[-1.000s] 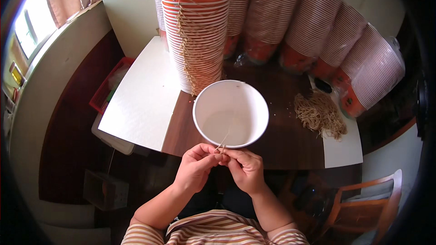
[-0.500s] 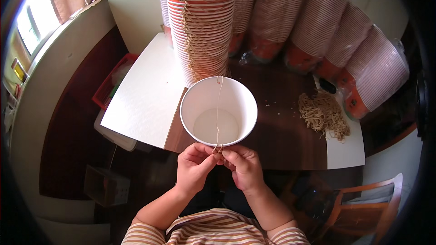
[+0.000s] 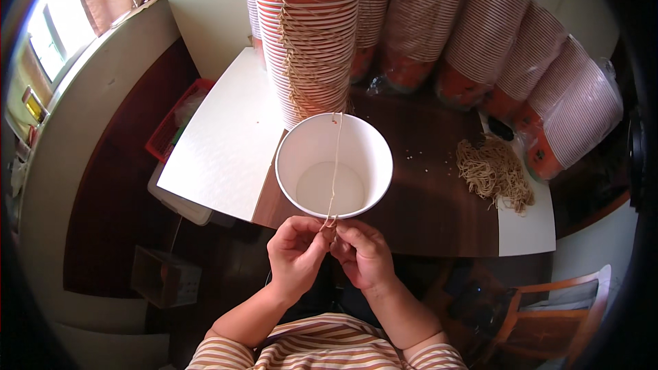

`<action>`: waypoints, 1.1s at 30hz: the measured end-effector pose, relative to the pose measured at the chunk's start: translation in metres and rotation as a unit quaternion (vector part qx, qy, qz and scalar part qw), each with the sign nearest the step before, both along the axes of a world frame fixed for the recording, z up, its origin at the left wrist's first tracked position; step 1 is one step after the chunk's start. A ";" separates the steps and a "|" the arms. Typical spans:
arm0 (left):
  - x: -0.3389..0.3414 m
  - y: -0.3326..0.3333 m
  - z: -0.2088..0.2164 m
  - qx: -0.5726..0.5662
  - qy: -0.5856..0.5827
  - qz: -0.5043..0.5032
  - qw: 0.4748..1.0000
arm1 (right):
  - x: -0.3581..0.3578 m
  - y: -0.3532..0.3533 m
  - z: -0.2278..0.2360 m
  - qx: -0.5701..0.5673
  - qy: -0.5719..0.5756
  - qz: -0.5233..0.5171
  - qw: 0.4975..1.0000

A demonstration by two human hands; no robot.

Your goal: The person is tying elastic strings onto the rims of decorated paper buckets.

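Observation:
A white paper bucket (image 3: 290,161) stands at the near edge of the table, its mouth toward me. One thin beige cord (image 3: 336,171) runs across the mouth from the far rim to the near rim. My left hand (image 3: 293,257) and my right hand (image 3: 368,255) meet just below the near rim. Thumbs and fingers of both are pinched on the cord's end, where small loops show. Fingertips partly hide the cord there. Behind the bucket rises a tall stack of nested paper buckets (image 3: 312,62), with cords hanging down its near side.
On the right lies a tangled heap of beige cords (image 3: 495,173), beside a small black object (image 3: 500,129). Several plastic-wrapped bucket stacks (image 3: 483,41) line the back. A red basket (image 3: 164,130) sits left of the table (image 3: 219,144); a wooden chair (image 3: 548,312) stands at lower right.
The view has shifted slightly, so the table and bucket appear a little farther right. Both hands keep their pinch on the cord, with fingertips slightly farther apart.

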State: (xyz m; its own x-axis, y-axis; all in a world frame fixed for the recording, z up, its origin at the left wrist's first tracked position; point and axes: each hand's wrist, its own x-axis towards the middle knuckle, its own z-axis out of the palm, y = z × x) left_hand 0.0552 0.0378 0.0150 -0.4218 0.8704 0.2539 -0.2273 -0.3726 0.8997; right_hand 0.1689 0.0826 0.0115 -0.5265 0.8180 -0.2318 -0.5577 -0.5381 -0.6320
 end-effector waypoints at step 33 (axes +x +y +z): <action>-0.008 0.006 -0.004 0.080 0.333 0.120 0.932 | -0.007 -0.004 0.008 0.040 -0.089 -0.078 0.992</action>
